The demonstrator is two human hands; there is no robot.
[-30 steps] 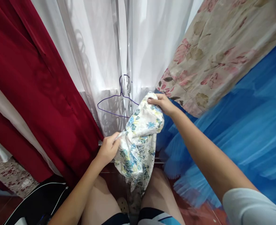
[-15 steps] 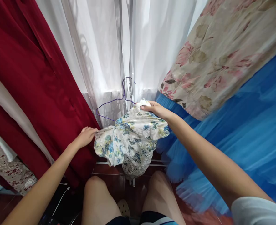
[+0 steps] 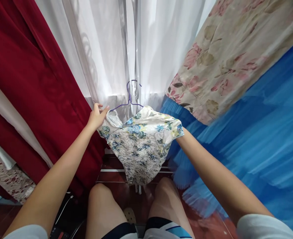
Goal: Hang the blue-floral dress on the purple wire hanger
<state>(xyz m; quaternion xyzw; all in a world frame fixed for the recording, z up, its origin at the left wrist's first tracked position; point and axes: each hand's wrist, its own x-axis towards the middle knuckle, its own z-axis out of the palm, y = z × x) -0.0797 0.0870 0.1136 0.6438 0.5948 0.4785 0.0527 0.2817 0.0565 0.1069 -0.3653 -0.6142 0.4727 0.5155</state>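
Head view; left grip [image 3: 96, 117] closed on blouse [image 3: 141, 146]

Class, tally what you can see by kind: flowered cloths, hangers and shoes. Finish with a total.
Flowered cloths: 3 (blue-flowered top, pink-flowered cloth, red-flowered cloth)
Purple hanger: 1
Shoe: 1, partly hidden
Total: 5

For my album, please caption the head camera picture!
Floral top on a purple hanger, left hand at one shoulder.

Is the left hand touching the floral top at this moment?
Touching. The head view shows it: the thumb side of the left hand meets the fabric at the shoulder edge of the floral top, with no gap showing between them.
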